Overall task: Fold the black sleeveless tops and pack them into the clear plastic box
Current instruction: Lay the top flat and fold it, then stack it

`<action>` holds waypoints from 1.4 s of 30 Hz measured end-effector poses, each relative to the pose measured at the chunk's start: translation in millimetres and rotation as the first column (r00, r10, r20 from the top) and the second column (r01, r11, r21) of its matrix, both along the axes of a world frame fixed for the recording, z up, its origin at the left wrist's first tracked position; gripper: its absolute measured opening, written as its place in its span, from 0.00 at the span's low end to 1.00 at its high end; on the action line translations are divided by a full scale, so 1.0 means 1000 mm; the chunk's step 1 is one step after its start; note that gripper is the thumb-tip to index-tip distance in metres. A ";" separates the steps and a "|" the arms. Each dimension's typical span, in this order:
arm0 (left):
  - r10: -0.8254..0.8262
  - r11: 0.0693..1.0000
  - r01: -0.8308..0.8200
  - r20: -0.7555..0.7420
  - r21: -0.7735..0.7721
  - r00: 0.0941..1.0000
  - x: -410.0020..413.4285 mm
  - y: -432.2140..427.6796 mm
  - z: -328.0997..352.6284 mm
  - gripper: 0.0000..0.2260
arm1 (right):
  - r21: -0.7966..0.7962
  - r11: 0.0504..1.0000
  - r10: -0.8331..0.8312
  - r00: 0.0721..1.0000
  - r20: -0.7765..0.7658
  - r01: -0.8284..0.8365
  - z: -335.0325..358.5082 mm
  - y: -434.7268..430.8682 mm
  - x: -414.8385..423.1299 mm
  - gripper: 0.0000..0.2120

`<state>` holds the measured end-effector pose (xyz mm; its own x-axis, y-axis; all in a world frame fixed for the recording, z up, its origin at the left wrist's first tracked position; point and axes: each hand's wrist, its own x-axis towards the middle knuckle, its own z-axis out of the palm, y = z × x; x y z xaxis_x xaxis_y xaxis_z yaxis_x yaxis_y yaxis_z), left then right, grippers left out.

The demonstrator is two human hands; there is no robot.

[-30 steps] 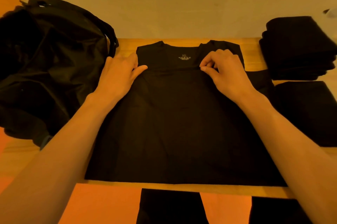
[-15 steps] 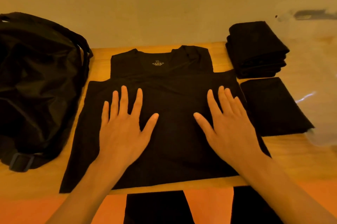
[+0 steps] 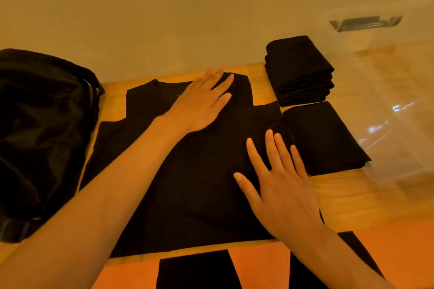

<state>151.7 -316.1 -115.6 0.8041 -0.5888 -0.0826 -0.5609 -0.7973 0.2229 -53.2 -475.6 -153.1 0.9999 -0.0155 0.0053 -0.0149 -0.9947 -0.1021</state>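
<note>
A black sleeveless top (image 3: 150,147) lies spread flat on the wooden table (image 3: 352,192), neckline toward the wall. My left hand (image 3: 202,103) rests flat on its neck and right shoulder strap, fingers spread. My right hand (image 3: 279,185) presses flat on the top's right side, fingers apart. A stack of folded black tops (image 3: 299,70) sits at the back right, with one more folded top (image 3: 324,138) in front of it. The clear plastic box (image 3: 394,105) stands at the far right.
A large black bag (image 3: 40,129) fills the table's left side, touching the top's left edge. A plain wall runs behind the table. The table's front edge is close to my body, with my dark trousers and an orange floor below.
My left hand has slid from the top's middle up and right to the neckline. My right hand has shifted right toward the side seam. The view has turned right, showing more of the box.
</note>
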 end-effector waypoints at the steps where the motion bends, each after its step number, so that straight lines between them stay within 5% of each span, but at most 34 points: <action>1: -0.046 0.998 0.047 -0.027 0.048 0.999 0.013 -0.009 -0.001 0.24 | 0.009 1.000 -0.007 1.000 0.000 0.007 0.000 0.001 0.001 0.35; 6: -0.097 0.976 0.104 -0.045 0.191 0.994 0.046 -0.032 -0.017 0.26 | 0.037 0.999 -0.024 1.000 -0.006 0.024 -0.002 0.000 0.001 0.35; 10: -0.079 0.997 0.080 -0.036 0.012 0.996 0.044 -0.027 -0.017 0.25 | 0.090 0.995 -0.038 0.999 0.012 0.037 0.011 0.003 0.004 0.35; 13: 0.097 0.977 -0.089 0.032 -0.196 0.995 0.042 -0.001 -0.011 0.22 | 0.237 0.971 0.019 0.995 0.095 -0.041 0.039 0.006 0.040 0.28; 16: 0.331 0.923 -0.301 0.097 -0.240 0.939 0.048 0.048 -0.011 0.19 | 0.470 0.882 -0.048 0.989 0.137 -0.022 0.064 0.002 0.119 0.18; 20: 0.503 0.847 -0.485 0.032 -0.219 0.864 0.057 0.108 -0.008 0.17 | 0.360 0.931 -0.062 0.998 -0.016 0.063 0.068 -0.005 0.227 0.20; 24: 0.497 0.855 -0.484 0.028 -0.187 0.867 0.066 0.136 -0.008 0.16 | 0.193 0.976 -0.057 0.976 -0.211 0.098 0.056 -0.011 0.285 0.16; 28: 0.481 0.846 -0.476 -0.041 -0.241 0.876 0.080 0.142 -0.009 0.10 | 0.248 0.967 0.017 0.951 -0.308 0.063 0.051 -0.014 0.299 0.19; 35: 0.405 0.880 -0.464 -0.350 -0.101 0.845 0.101 0.140 0.015 0.07 | 0.423 0.906 0.140 0.963 -0.229 -0.031 0.053 -0.019 0.293 0.11; 42: 0.383 0.807 -0.538 -0.476 -0.245 0.792 0.102 0.144 0.025 0.09 | 0.494 0.870 0.124 0.962 -0.245 0.013 0.054 -0.021 0.297 0.07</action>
<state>253.8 -171.9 -90.4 0.9292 -0.2039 -0.3083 0.0495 -0.7580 0.6504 244.1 -496.2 -98.7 0.9627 0.1082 -0.2480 -0.0556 -0.8179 -0.5726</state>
